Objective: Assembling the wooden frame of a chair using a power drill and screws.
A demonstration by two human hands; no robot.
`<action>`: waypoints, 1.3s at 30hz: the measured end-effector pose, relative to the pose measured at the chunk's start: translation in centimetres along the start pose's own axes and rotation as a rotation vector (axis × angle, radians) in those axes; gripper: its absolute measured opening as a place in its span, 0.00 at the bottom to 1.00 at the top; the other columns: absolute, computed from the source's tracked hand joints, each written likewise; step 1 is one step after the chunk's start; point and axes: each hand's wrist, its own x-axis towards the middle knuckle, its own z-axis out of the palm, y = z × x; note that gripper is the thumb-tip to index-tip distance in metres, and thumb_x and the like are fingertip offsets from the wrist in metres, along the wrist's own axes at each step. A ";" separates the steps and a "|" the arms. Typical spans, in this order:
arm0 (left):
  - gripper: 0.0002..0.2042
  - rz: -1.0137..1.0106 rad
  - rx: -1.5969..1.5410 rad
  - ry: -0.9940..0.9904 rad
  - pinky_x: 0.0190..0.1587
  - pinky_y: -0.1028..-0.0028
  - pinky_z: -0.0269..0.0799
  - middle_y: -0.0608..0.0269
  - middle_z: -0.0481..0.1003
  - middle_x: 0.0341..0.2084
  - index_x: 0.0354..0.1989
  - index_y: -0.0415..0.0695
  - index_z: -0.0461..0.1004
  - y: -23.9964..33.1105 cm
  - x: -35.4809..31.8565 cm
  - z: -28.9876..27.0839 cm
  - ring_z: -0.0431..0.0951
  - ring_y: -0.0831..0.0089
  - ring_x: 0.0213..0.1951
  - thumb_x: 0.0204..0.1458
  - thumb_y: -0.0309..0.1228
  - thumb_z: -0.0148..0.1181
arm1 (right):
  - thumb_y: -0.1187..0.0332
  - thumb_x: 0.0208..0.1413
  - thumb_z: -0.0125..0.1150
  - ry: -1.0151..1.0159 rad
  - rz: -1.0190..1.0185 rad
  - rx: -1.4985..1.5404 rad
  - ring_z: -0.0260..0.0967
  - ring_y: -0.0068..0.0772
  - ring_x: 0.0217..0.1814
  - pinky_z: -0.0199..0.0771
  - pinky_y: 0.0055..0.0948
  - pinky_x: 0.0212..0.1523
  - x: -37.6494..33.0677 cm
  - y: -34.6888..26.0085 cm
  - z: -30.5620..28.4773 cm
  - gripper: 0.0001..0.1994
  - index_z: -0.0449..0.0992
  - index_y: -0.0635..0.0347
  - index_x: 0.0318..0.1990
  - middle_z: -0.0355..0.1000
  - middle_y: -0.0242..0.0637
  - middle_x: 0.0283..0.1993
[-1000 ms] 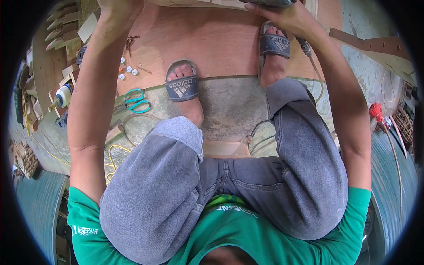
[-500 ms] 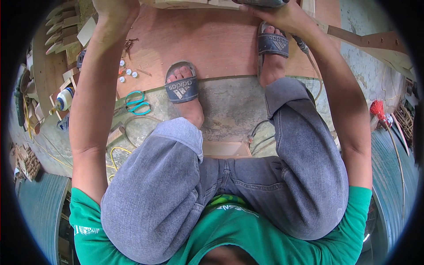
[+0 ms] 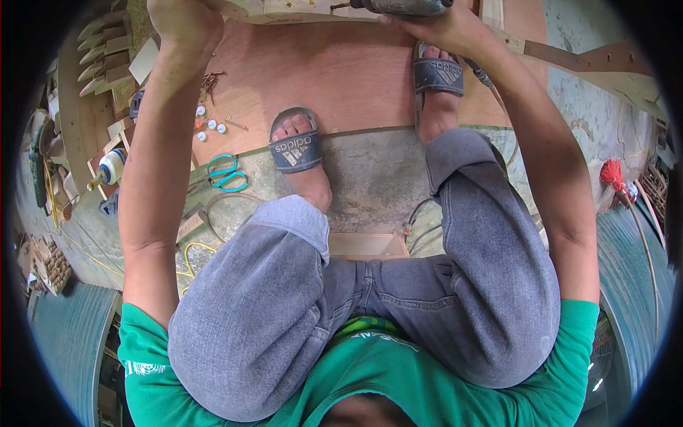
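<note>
I sit with knees bent, both arms stretched forward to the top edge of the view. My right hand [image 3: 445,28] grips a dark grey power tool [image 3: 405,6] whose cord [image 3: 491,82] trails down past my right foot. My left hand [image 3: 181,21] rests on a pale wooden workpiece [image 3: 284,10], its fingers partly cut off by the frame edge. Both feet in dark slide sandals rest on a brown plywood sheet [image 3: 348,71].
Teal-handled scissors [image 3: 226,174] lie by my left foot. Small white caps [image 3: 210,124] and loose screws [image 3: 210,82] sit on the plywood. A white glue bottle [image 3: 110,167] and cut wooden pieces [image 3: 96,57] lie left. A red-headed broom [image 3: 615,178] lies right.
The view has shifted slightly, so hands and workpiece sit a little lower in frame. The hands keep their hold; nothing else has moved.
</note>
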 end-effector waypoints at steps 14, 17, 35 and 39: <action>0.21 0.787 1.364 -0.281 0.55 0.66 0.63 0.59 0.69 0.50 0.55 0.40 0.63 -0.1 1.9 -2.9 0.69 0.66 0.53 0.56 0.39 0.48 | 0.68 0.48 0.65 -0.024 -0.108 0.127 0.74 0.36 0.39 0.75 0.31 0.42 0.4 3.4 1.0 0.11 0.76 0.57 0.40 0.76 0.38 0.37; 0.22 0.762 1.269 -0.232 0.55 0.66 0.63 0.59 0.69 0.50 0.55 0.40 0.63 0.1 1.8 -3.0 0.69 0.66 0.53 0.56 0.40 0.49 | 0.69 0.48 0.64 -0.011 -0.021 0.153 0.74 0.35 0.39 0.75 0.31 0.42 0.3 3.1 1.2 0.10 0.76 0.57 0.40 0.76 0.37 0.37; 0.10 1.492 2.687 -0.641 0.40 0.69 0.71 0.58 0.75 0.31 0.34 0.38 0.75 2.7 1.0 -2.2 0.76 0.62 0.36 0.39 0.23 0.62 | 0.59 0.51 0.61 0.128 -0.446 -0.020 0.71 0.45 0.44 0.73 0.38 0.44 0.4 2.1 0.3 0.16 0.72 0.51 0.46 0.74 0.41 0.40; 0.09 0.753 1.233 -0.203 0.40 0.69 0.71 0.59 0.75 0.31 0.35 0.40 0.75 0.8 1.3 -2.7 0.75 0.61 0.37 0.44 0.25 0.58 | 0.58 0.52 0.61 -0.154 -0.010 -0.106 0.71 0.45 0.43 0.72 0.37 0.43 1.0 2.4 -0.1 0.16 0.72 0.51 0.47 0.73 0.43 0.40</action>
